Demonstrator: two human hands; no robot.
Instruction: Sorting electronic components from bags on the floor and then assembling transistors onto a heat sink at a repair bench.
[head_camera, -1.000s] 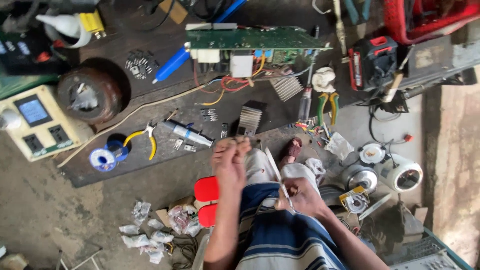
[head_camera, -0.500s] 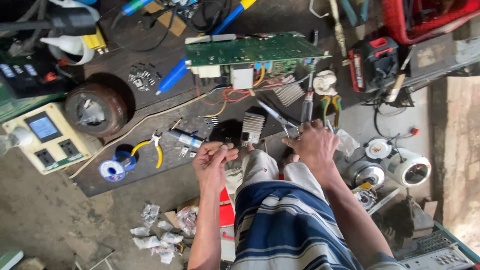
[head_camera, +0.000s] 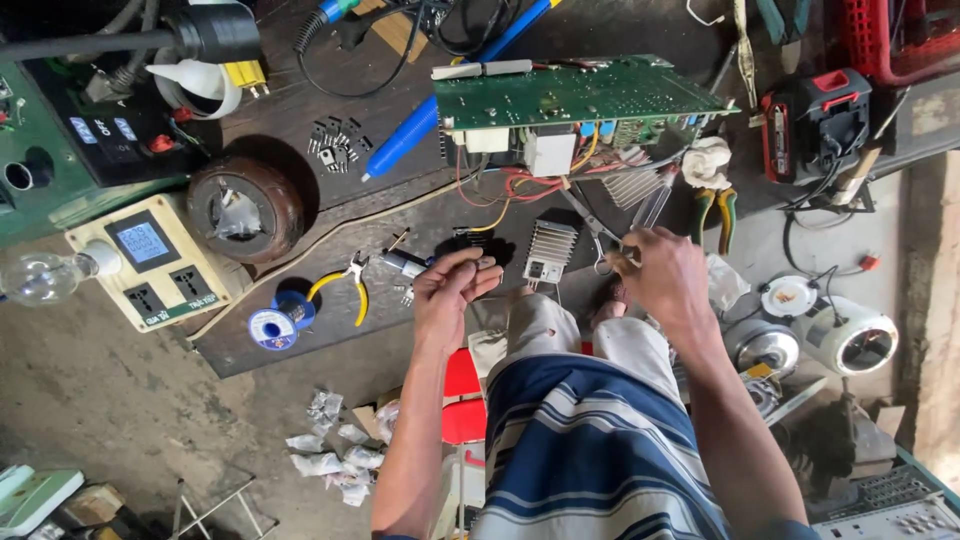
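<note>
My left hand (head_camera: 452, 292) pinches a small dark electronic part (head_camera: 470, 262) over the dark wooden work board (head_camera: 320, 215). My right hand (head_camera: 668, 282) is closed on the handles of thin metal forceps (head_camera: 592, 225), whose tips point up at the wires under a green circuit board (head_camera: 585, 95). A finned aluminium heat sink (head_camera: 550, 252) lies between the two hands. My knees and striped shorts fill the lower middle of the view.
Yellow-handled pliers (head_camera: 345, 288) and a blue solder spool (head_camera: 272, 326) lie left of my left hand. A beige socket box with a screen (head_camera: 150, 268), a round brown coil (head_camera: 245, 208), a blue soldering iron (head_camera: 400, 145), a red-black battery pack (head_camera: 815, 120) and green-handled pliers (head_camera: 716, 212) surround the board.
Both hands have moved up from my lap to the work board. The left hand now grips the small dark part, and the right hand has taken hold of the forceps.
</note>
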